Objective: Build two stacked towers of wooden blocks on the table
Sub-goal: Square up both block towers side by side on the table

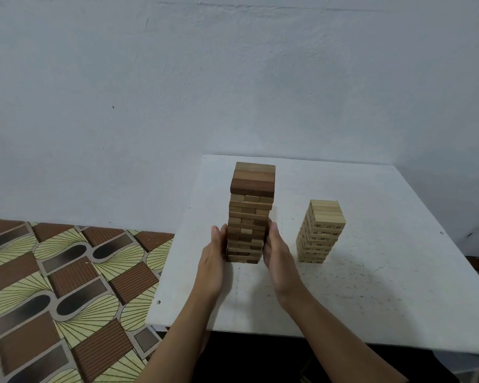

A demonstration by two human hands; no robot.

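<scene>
Left hand [215,255] and right hand [277,252], fingers straight, press flat at 9 and 3 o'clock on the dark tower [250,217], so I'd squeeze evenly and gently, sparing the pale tower [320,233] at its 3 o'clock on the table [371,286].

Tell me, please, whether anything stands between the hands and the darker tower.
Nothing visible does: the left hand and right hand flank the darker tower directly; the paler tower stands apart on the right.
</scene>
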